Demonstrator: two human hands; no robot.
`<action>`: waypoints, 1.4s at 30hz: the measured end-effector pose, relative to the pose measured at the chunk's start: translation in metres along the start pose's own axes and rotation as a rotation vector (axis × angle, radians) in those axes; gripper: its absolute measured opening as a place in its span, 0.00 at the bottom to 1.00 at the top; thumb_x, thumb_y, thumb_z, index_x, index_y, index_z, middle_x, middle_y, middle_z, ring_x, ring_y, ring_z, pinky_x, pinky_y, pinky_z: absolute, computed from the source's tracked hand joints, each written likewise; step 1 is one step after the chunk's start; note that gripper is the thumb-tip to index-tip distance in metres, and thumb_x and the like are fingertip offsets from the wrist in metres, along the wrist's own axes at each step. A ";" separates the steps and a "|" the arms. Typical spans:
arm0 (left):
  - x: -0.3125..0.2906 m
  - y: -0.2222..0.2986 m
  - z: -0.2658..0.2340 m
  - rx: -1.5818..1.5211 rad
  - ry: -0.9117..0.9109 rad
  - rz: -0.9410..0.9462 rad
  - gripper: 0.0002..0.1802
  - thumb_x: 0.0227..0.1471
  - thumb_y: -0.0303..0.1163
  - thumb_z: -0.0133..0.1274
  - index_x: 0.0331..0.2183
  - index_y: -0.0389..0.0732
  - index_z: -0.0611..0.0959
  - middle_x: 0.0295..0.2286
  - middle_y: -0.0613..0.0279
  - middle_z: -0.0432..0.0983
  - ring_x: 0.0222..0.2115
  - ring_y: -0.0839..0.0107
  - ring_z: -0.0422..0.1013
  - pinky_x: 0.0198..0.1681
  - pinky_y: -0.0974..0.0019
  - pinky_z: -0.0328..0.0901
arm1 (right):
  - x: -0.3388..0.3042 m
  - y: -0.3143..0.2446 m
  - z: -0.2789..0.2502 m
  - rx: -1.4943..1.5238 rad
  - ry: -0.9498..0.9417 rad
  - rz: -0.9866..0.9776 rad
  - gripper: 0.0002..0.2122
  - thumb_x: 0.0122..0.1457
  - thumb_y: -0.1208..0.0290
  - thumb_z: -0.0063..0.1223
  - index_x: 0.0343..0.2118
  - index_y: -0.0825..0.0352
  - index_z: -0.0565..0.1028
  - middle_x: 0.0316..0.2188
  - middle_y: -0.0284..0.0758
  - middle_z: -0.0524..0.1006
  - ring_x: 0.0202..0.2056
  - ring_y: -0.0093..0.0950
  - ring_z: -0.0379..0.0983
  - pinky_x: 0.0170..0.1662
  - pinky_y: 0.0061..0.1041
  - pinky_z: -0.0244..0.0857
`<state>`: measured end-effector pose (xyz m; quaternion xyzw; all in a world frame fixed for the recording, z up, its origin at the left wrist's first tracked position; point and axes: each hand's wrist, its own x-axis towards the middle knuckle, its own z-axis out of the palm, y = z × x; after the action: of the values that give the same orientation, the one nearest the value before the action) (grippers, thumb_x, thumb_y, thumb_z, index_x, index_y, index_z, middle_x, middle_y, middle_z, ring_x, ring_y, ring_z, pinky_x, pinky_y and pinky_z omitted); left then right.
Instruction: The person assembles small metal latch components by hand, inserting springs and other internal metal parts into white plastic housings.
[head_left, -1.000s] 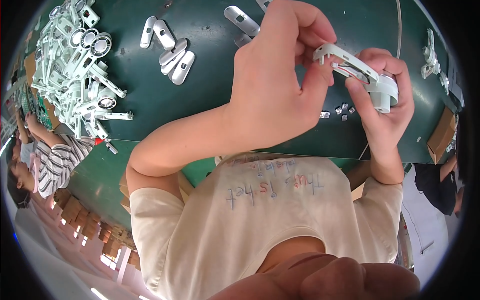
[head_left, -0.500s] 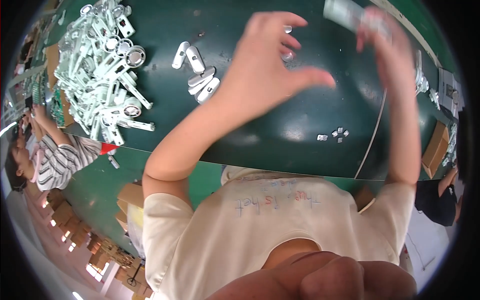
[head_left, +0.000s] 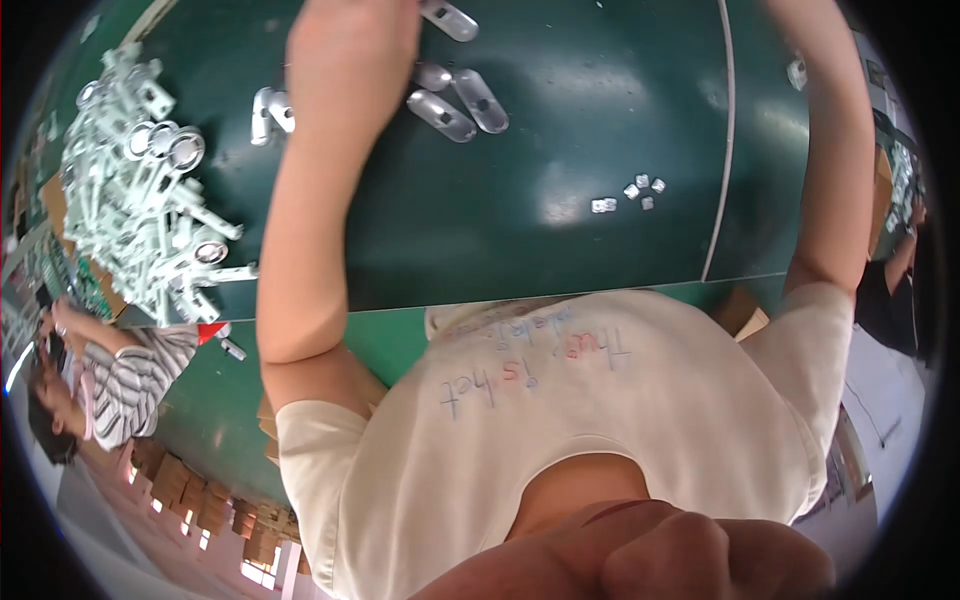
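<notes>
My left hand (head_left: 352,55) reaches to the far edge of the view, over the dark green table (head_left: 560,260). Its fingers are cut off at the top, so what they do cannot be seen. Close to its right lie several glossy silver oval parts, among them one oval part (head_left: 481,100) with a small dark slot. More oval parts (head_left: 262,115) show on the other side of my wrist. As for my right hand, only the forearm (head_left: 835,120) is visible, and the hand is beyond the top edge.
A big heap of pale green handle-like parts (head_left: 150,200), some with round rings, covers the table's left end. Several tiny square pieces (head_left: 603,205) lie right of centre, near a pale cord (head_left: 728,100). Co-workers sit at left, in a striped shirt (head_left: 140,385), and at right.
The camera view has shifted. My left hand, earlier spread, has gone farther away with its fingers out of frame. My right hand, earlier blurred with a pale long part, has left the view.
</notes>
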<state>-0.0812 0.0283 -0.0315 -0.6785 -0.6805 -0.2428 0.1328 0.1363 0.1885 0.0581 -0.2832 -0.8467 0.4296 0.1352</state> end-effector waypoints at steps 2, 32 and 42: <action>0.017 0.023 0.000 -0.911 0.181 -0.233 0.07 0.50 0.25 0.51 0.34 0.35 0.77 0.24 0.57 0.74 0.21 0.67 0.70 0.26 0.69 0.64 | -0.080 0.002 0.012 -0.196 -0.154 -0.111 0.02 0.48 0.80 0.52 0.26 0.68 0.72 0.24 0.32 0.73 0.27 0.22 0.71 0.31 0.20 0.66; -0.013 0.102 -0.041 -1.458 -0.467 -0.678 0.11 0.50 0.17 0.49 0.39 0.27 0.74 0.28 0.52 0.76 0.26 0.71 0.75 0.29 0.74 0.71 | -0.102 0.004 0.057 0.216 0.048 -0.057 0.08 0.48 0.89 0.50 0.33 0.77 0.73 0.34 0.38 0.70 0.34 0.24 0.67 0.35 0.19 0.61; -0.013 0.106 -0.039 -1.500 -0.473 -0.581 0.13 0.50 0.16 0.49 0.41 0.26 0.73 0.30 0.50 0.75 0.28 0.70 0.74 0.30 0.73 0.71 | -0.105 0.003 0.069 0.660 0.070 0.113 0.10 0.50 0.88 0.48 0.37 0.75 0.68 0.35 0.35 0.68 0.38 0.22 0.66 0.40 0.19 0.62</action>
<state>0.0184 -0.0067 0.0106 -0.4176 -0.4964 -0.5067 -0.5678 0.1889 0.0826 0.0165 -0.2851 -0.6399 0.6773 0.2247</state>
